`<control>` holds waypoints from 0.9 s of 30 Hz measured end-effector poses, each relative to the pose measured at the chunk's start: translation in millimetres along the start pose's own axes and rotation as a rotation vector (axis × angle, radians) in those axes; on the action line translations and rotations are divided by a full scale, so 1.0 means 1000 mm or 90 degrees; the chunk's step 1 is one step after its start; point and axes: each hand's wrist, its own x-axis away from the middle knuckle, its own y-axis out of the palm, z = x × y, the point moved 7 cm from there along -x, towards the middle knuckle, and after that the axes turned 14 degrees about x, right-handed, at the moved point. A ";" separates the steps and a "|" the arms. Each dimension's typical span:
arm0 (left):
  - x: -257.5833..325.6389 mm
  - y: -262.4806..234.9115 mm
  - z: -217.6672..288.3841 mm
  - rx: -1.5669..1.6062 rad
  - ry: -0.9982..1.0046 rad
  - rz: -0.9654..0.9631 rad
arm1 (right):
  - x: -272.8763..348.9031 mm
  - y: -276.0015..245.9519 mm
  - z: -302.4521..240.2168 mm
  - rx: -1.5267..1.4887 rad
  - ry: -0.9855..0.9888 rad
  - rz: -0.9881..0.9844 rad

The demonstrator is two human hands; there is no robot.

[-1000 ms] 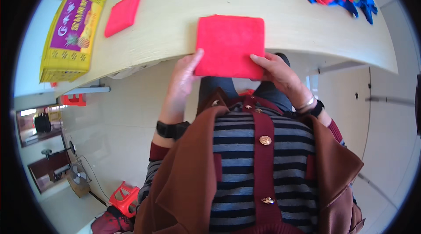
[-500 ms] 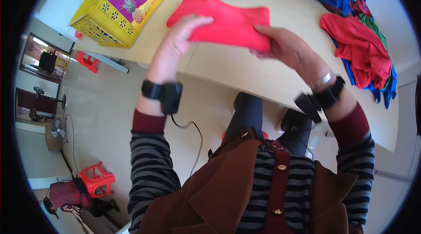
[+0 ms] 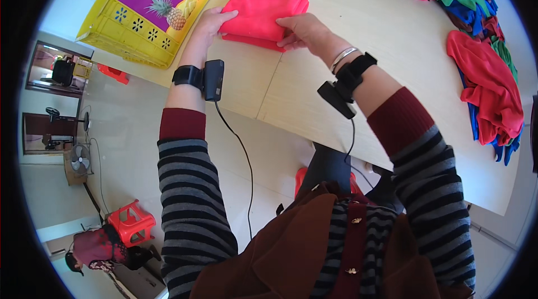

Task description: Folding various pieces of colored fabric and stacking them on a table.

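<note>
Our left grip (image 3: 210, 21) and right grip (image 3: 308, 32) pinch the folded red cloth (image 3: 258, 12) toward the surface's (image 3: 286, 94) left end, beside the crate (image 3: 134, 22); uneven release could skew its layers.

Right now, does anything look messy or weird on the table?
Yes, the pile on the right: its red, blue, green and brown cloths lie crumpled and jumbled, unlike the folded red cloth between the left hand and right hand. I see nothing spilled or broken.
</note>
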 end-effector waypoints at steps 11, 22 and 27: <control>-0.014 0.006 -0.001 0.019 0.045 -0.031 | 0.000 -0.018 -0.003 0.060 -0.022 0.057; 0.046 0.022 0.047 -0.508 0.497 0.317 | 0.017 -0.019 0.007 0.063 0.003 0.044; 0.077 0.035 0.020 -0.268 0.426 0.059 | 0.042 -0.021 0.020 0.043 0.010 0.007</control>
